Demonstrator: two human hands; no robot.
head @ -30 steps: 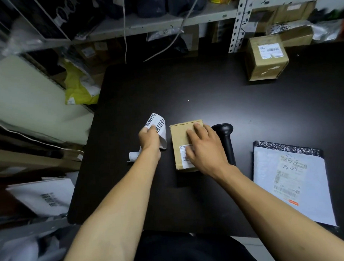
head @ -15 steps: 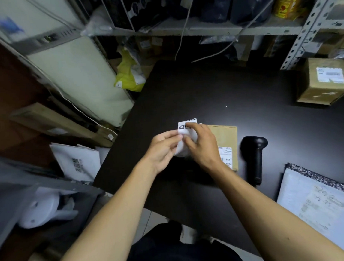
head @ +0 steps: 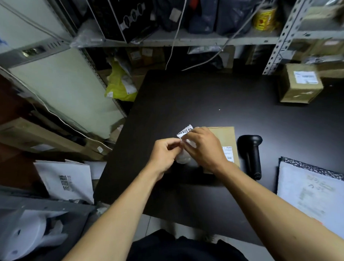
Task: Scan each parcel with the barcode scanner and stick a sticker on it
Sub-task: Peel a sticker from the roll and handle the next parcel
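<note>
Both hands are meeting over the black table (head: 185, 94), just left of the flat box (head: 225, 136) that is lying on it. The left hand (head: 164, 154) is pinching the sticker strip (head: 185, 132) with curled fingertips, and the right hand (head: 203, 146) is gripping the same strip from the other side, its fingers bent around the white paper and covering the box's left part. The box is showing a white label (head: 228, 153) at its near right corner. Just right of the box, the scanner (head: 250, 153) is lying untouched. Farther right of the box, a white mailer (head: 315, 195) is resting at the table's near edge. Well beyond the box to the right, a second box (head: 300, 85) with a label is sitting by the shelf (head: 183, 41), which is holding dark bags and a yellow roll (head: 263, 18).
</note>
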